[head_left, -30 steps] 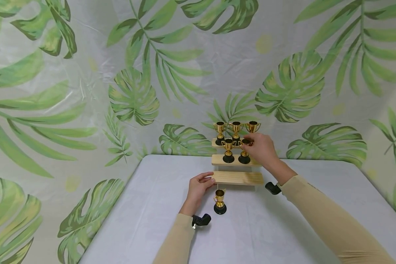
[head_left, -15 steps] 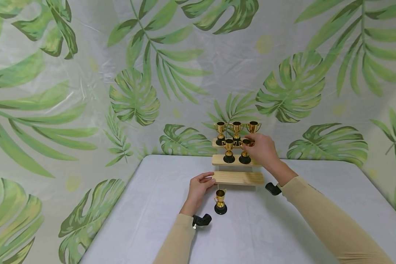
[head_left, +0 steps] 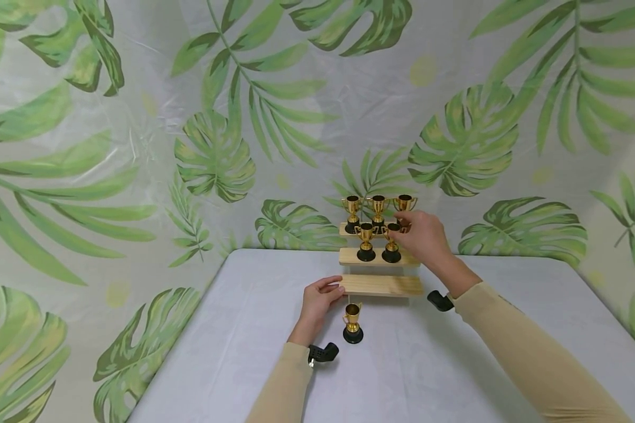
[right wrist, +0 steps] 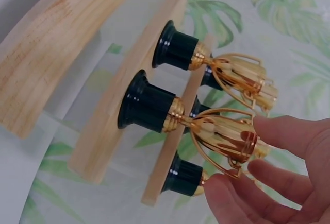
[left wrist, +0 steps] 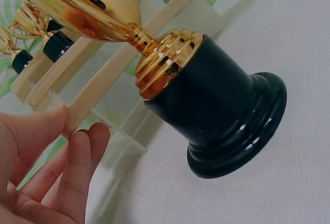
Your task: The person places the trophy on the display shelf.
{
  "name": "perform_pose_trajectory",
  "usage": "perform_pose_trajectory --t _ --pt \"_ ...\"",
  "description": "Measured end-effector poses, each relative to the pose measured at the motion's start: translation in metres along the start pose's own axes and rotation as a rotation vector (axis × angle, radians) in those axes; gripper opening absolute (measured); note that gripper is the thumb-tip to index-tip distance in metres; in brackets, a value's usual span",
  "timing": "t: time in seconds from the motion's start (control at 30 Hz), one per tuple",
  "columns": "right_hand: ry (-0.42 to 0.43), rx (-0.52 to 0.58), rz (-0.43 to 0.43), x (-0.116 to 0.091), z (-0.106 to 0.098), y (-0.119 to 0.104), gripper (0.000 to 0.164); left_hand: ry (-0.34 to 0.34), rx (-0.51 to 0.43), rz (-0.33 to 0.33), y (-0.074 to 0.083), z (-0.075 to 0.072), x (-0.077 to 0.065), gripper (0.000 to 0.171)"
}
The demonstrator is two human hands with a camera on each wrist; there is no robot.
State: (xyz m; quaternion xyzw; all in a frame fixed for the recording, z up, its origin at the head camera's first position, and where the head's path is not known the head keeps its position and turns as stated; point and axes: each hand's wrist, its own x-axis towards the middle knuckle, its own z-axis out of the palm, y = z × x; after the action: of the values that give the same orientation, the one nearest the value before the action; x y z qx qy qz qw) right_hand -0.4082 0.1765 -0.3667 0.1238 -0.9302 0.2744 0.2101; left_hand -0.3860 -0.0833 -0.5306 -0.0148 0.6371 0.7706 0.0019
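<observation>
A small wooden tiered display shelf (head_left: 382, 286) stands on the table, with gold trophy cups on black bases on its upper two tiers. My left hand (head_left: 316, 302) pinches the left end of the lowest plank (left wrist: 98, 80) between thumb and fingers. On the middle tier, my right hand (head_left: 423, 235) holds the right trophy cup (right wrist: 219, 134) by its bowl and handles, its base flat on the plank. Another trophy cup (head_left: 366, 241) stands left of it. A single trophy cup (head_left: 352, 323) stands upright on the table before the shelf, close to my left hand.
Three trophy cups line the top tier, including a left one (head_left: 352, 212); the right one is partly behind my right hand. Only bare wood shows on the lowest plank. A white cloth covers the table (head_left: 264, 282), and a leaf-patterned sheet (head_left: 296, 117) hangs behind.
My right hand has shifted slightly right, its fingers a little wider apart around the cup. The left hand and the trophies stay where they were.
</observation>
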Motion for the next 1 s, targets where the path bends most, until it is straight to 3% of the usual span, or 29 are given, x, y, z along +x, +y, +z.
perform_pose_trajectory --t 0.2,0.63,1.0 --pt "0.005 0.004 0.022 -0.004 -0.006 -0.002 0.050 0.016 0.014 -0.024 0.000 0.001 -0.001 0.028" --pt "0.043 0.016 0.003 -0.016 -0.018 -0.008 0.045 0.005 -0.013 0.003 0.001 0.002 -0.002 0.030" --pt "0.016 0.119 0.052 -0.032 -0.019 -0.014 0.048 0.009 -0.005 -0.008 0.002 0.002 -0.002 0.031"
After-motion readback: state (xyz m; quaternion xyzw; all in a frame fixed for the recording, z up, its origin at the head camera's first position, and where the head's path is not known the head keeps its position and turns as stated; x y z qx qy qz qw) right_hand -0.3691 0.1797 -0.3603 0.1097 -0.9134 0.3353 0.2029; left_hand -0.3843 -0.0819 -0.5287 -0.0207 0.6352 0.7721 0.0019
